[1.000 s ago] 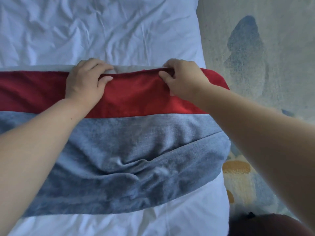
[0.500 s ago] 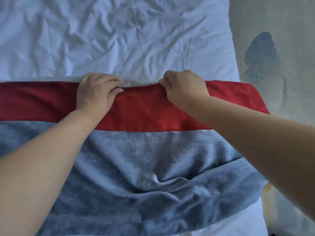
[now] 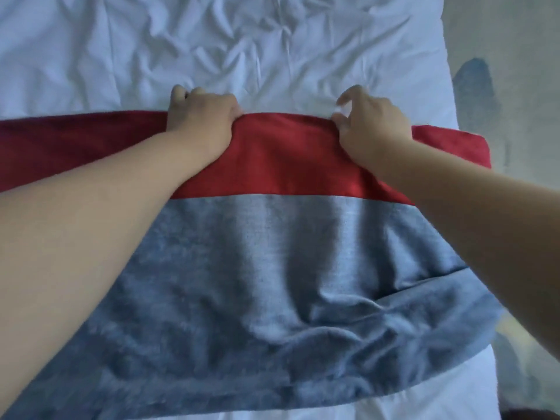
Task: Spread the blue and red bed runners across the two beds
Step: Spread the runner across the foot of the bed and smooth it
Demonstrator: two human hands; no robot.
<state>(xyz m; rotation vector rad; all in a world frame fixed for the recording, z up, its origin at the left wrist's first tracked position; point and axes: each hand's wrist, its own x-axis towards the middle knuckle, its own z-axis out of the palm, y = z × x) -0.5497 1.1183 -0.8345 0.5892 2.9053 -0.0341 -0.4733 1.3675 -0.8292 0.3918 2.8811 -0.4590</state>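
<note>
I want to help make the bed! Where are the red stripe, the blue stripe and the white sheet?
red stripe (image 3: 288, 159), head view, its flat middle.
blue stripe (image 3: 272, 283), head view, its wrinkled middle.
white sheet (image 3: 242, 50), head view, creased bare part above the stripes.

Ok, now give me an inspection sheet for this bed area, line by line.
Surface: bed, white and creased.
Job's things: bed runner lies across the bed; its red band is flat, its blue band rumpled towards the near edge.
Clutter: nothing seen.
Hands: left hand grips the runner's far edge; right hand is at that edge, thumb touching it, grip unclear.
Cables: nothing seen.
Surroundings: patterned carpet to the right of the bed.
</note>
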